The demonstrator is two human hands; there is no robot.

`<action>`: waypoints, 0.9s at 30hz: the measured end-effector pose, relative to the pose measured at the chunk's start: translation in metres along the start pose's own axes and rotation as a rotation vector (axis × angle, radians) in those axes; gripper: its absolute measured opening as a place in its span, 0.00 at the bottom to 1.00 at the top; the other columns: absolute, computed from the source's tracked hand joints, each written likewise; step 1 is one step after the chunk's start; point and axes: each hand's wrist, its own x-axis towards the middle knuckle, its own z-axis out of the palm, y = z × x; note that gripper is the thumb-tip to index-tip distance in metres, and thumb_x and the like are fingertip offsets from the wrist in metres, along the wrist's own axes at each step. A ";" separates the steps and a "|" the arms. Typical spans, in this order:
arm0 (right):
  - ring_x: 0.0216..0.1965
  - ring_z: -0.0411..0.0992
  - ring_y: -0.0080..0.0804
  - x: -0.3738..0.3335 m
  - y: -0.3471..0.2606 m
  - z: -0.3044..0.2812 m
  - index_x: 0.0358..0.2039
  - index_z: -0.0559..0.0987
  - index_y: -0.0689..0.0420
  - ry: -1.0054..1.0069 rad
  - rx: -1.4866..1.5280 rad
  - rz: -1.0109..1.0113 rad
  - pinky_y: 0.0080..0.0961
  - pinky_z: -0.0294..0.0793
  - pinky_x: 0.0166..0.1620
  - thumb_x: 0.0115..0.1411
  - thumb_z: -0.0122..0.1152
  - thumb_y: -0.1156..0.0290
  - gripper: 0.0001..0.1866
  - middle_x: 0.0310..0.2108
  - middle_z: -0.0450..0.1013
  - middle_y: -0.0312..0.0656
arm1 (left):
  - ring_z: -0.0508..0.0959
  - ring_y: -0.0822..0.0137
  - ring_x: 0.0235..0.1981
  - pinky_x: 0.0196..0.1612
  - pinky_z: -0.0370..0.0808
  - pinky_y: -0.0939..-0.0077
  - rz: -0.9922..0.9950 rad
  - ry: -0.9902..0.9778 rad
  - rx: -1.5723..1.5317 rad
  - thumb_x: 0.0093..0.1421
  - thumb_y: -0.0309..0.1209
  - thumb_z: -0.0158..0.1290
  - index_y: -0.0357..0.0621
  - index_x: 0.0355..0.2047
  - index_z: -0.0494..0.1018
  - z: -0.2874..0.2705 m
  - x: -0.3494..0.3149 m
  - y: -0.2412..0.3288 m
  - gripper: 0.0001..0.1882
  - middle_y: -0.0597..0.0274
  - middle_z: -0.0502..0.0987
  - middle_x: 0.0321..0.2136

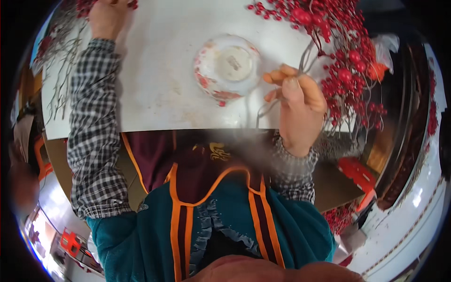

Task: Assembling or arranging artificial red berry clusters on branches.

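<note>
My right hand (pixel 300 105) is closed, with a thin grey-brown wire-like stem (pixel 306 58) between thumb and fingers. The stem runs up beside a large bunch of red artificial berry branches (pixel 340 61) on the right. Left of that hand is a round white floral dish (pixel 230 68) with a mark in its centre; I cannot tell which way up it sits. A loose red berry (pixel 221 103) shows at its near rim. At the far left, my left hand (pixel 109 19) has its fingers curled among red berries (pixel 85 6), partly cut off by the picture's upper edge.
Everything rests on a white tabletop (pixel 155 89), its near edge close to my apron. Bare twiggy stems (pixel 60 84) lie along its left side. A clear plastic bag (pixel 386 47) is beyond the right-hand berries. A red plastic stool (pixel 359 176) stands low on the right.
</note>
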 end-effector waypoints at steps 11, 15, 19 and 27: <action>0.41 0.76 0.34 -0.002 0.002 -0.006 0.47 0.77 0.67 -0.015 -0.125 -0.006 0.26 0.73 0.43 0.64 0.59 0.68 0.16 0.36 0.78 0.47 | 0.79 0.64 0.29 0.32 0.75 0.76 0.578 0.015 0.386 0.61 0.27 0.56 0.41 0.39 0.76 -0.031 -0.072 0.025 0.06 0.59 0.79 0.30; 0.36 0.78 0.28 -0.001 0.005 0.000 0.42 0.80 0.66 -0.042 0.043 -0.047 0.23 0.76 0.42 0.58 0.65 0.74 0.12 0.35 0.80 0.46 | 0.78 0.64 0.31 0.34 0.75 0.75 0.455 -0.227 0.334 0.57 0.23 0.59 0.41 0.39 0.75 -0.036 -0.120 0.044 0.09 0.59 0.79 0.32; 0.35 0.77 0.25 -0.002 0.005 0.011 0.42 0.79 0.66 -0.022 0.047 -0.081 0.20 0.76 0.42 0.57 0.65 0.78 0.12 0.35 0.80 0.45 | 0.78 0.67 0.33 0.35 0.75 0.76 0.272 -0.310 0.191 0.56 0.22 0.60 0.41 0.37 0.75 -0.027 -0.143 0.052 0.09 0.60 0.79 0.31; 0.28 0.69 0.15 0.001 0.007 0.023 0.40 0.80 0.65 -0.060 -0.150 -0.173 0.13 0.70 0.34 0.55 0.68 0.78 0.12 0.36 0.80 0.41 | 0.77 0.68 0.36 0.43 0.74 0.76 0.173 -0.278 0.037 0.54 0.21 0.60 0.42 0.37 0.77 -0.016 -0.152 0.059 0.09 0.63 0.79 0.33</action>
